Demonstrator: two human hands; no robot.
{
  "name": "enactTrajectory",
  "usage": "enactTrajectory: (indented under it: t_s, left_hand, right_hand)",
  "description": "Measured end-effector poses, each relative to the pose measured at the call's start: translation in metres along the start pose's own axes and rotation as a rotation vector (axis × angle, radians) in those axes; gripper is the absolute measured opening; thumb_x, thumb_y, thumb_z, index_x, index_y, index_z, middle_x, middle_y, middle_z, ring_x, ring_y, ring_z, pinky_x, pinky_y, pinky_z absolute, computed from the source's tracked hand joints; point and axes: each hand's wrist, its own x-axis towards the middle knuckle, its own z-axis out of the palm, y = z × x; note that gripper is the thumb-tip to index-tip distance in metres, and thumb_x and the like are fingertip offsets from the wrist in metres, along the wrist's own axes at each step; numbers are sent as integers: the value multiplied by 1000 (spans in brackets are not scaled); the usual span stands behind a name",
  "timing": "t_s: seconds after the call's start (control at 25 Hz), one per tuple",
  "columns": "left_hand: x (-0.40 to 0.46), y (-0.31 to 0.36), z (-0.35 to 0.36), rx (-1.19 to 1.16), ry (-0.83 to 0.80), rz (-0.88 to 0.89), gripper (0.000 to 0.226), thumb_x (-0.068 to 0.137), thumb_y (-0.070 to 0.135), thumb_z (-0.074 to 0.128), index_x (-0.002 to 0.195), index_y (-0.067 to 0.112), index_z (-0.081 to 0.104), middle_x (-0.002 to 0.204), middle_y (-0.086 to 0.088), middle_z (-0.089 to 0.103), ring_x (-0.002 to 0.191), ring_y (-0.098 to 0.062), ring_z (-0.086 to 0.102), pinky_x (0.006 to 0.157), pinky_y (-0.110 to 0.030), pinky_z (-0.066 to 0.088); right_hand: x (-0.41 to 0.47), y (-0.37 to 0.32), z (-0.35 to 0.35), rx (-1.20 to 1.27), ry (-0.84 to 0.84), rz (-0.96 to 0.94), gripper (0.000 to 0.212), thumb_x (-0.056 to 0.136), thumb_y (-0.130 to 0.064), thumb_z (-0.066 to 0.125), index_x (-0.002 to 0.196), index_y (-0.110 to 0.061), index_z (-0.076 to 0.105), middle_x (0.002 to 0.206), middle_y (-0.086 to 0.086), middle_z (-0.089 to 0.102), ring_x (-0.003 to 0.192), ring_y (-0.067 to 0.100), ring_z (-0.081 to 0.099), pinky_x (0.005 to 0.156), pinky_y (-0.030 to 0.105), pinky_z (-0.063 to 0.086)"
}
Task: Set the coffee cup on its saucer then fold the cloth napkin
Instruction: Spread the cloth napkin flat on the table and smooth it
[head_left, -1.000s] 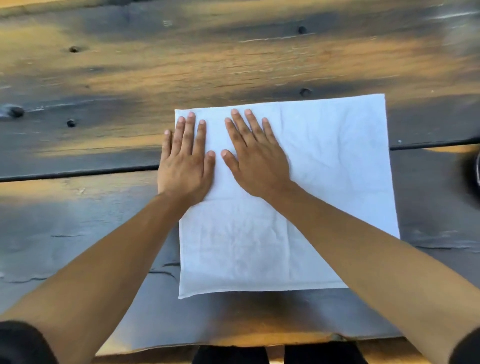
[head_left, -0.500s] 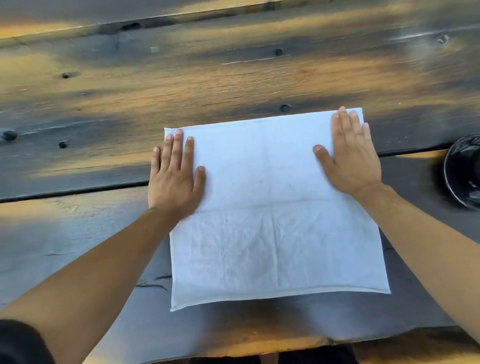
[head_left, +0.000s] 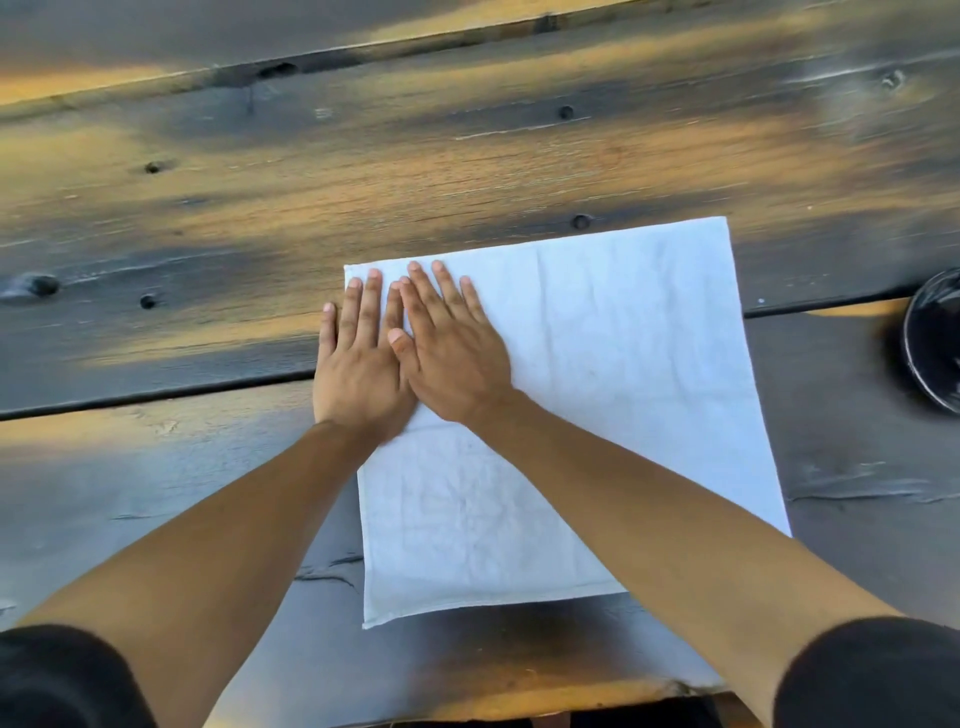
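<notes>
A white cloth napkin lies spread flat on the dark wooden table, with faint crease lines across it. My left hand presses palm-down on its far left corner, fingers straight and apart. My right hand lies flat beside it, overlapping the left hand's thumb side, also palm-down on the cloth. Neither hand holds anything. At the right edge of the view a black round dish, possibly the saucer, is only partly visible. No cup shows.
The table is made of dark, worn planks with a gap running left to right under the napkin. Its near edge lies just below the napkin. Black sleeves show at both lower corners.
My right hand has slid from the napkin's far right corner back to the left, beside my left hand. The left hand has stayed at the far left corner.
</notes>
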Motion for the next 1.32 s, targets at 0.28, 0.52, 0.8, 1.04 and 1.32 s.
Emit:
enactTrajectory:
  t_s: [0.28,0.52,0.8,1.04,1.32]
  left_hand:
    - [0,1,0,-10,-8,3,66,104,45,15,164,18,2,173,-4,-6,159,-23,-7,128,-49,0]
    - [-1,4,-2,-2,-16,-6,66,105,44,15,164,18,1,172,-4,-7,159,-22,-9,128,-48,-2]
    - [-30,2,-30,-148,52,91,69,105,42,18,161,2,12,171,-15,4,159,-27,-2,129,-47,2]
    - [-123,5,2,-66,-21,204,65,106,36,14,159,-2,20,169,-16,13,158,-31,9,127,-54,17]
    - [-134,-8,25,26,-12,160,68,106,40,19,162,5,8,172,-13,3,159,-27,0,129,-49,8]
  right_hand:
    - [-52,161,-20,-108,101,142,70,103,-54,28,161,-15,20,170,6,17,157,29,13,127,50,10]
    - [-82,234,-41,-95,49,315,75,104,-55,23,162,-10,8,172,6,5,158,24,0,128,46,6]
    - [-90,150,-57,117,221,386,64,107,-41,25,159,-3,20,170,13,12,158,31,5,128,49,2]
    - [-116,-22,4,74,66,-40,60,108,-38,26,160,-9,25,170,9,15,158,27,6,127,49,10]
    - [-134,-2,37,-37,48,-62,63,105,-45,32,159,-13,28,169,6,19,158,26,11,126,51,14]
